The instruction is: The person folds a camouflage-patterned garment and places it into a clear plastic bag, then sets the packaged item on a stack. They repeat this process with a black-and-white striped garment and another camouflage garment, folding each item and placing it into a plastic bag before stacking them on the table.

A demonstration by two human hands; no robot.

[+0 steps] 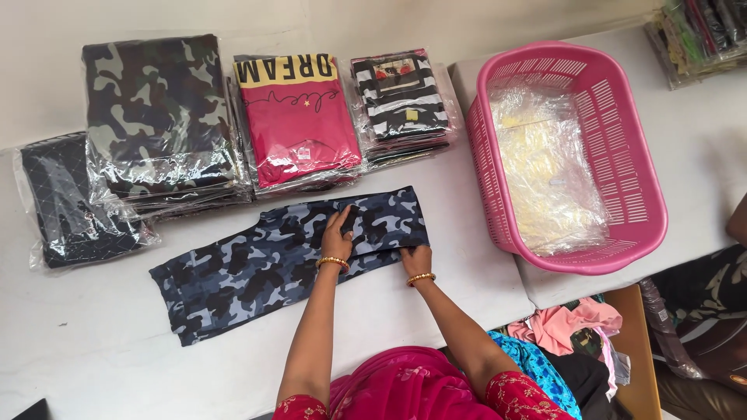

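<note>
We saw the left hand (338,233) lying flat, fingers stretched out and pressed on top of a blue-grey camouflage garment (264,264), near its folded right end. It gripped nothing; the palm simply held the cloth down. The right hand (417,259) sat at the garment's lower right edge, its fingers curled under or onto the fold. Whether they pinched the cloth or only rested on it, we could not tell. Each wrist carried a gold bangle, and both forearms reached up from a pink and red sleeve at the bottom of the view.

The garment lay stretched across the middle of a white table (93,365), its right part folded over, its left end spread toward the near edge.

Behind it, along the far side, stood stacks of clothes in clear bags: a green camouflage stack (159,117), a red top with a yellow band (296,117), and a black-and-white striped stack (401,101). A dark quilted packet (66,202) lay at the far left, touching the camouflage stack.

To the right of the garment, well apart from the hands, sat a pink plastic basket (646,202) with clear bagged items inside. More bagged clothes (700,35) lay in the top right corner, and loose coloured fabric (560,327) hung below the table edge.
</note>
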